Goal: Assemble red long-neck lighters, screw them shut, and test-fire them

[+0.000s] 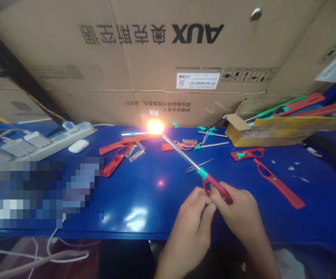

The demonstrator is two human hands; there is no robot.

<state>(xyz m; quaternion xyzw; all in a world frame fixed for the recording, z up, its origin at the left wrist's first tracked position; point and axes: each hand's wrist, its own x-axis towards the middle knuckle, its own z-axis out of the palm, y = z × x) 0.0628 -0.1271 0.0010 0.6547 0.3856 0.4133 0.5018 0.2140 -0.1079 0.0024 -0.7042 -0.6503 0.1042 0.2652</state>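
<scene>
A red long-necked lighter point(217, 188) with a green collar and a metal tube points up and to the left. A bright flame point(155, 126) glows at the tube's tip. My right hand point(240, 211) is wrapped round the lighter's handle. Against the near side of the handle and its trigger loop, my left hand point(195, 217) has its fingers closed; whether they grip the lighter or touch it is hard to tell. Beyond the tube lie a red casing with wires point(179, 145) and a thin screwdriver point(193, 168).
Red casings point(117, 161) and clear fuel tanks point(137, 152) lie at the left centre, near a white power strip point(60, 137). At the right are a taped carton point(275, 131) holding lighters and a loose red lighter casing point(284, 186). Large cardboard point(144, 73) stands behind.
</scene>
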